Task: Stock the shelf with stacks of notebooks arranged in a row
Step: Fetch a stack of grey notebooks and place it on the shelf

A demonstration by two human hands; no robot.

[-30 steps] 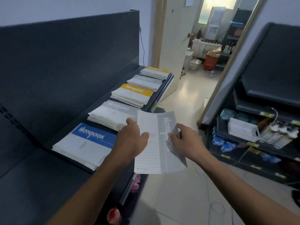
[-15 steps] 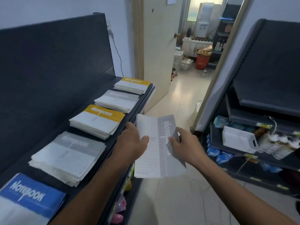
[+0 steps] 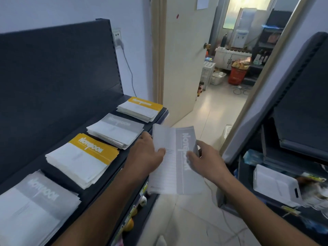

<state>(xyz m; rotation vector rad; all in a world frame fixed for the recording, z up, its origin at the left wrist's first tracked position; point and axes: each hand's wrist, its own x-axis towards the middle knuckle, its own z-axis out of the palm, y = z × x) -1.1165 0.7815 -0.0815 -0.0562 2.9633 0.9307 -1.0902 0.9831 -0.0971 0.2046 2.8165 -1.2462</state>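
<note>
The left hand and right hand are pinching one thin, floppy grey notebook by its side edges, holding it just off the shelf front. Placing seems to be underway; next it is needing squaring onto the matching grey stack on the shelf.

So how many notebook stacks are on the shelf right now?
4, in a row: near grey stack, near yellow stack, far grey stack, far yellow stack. More may lie out of frame, nearer the camera. The held notebook isn't counted.
</note>
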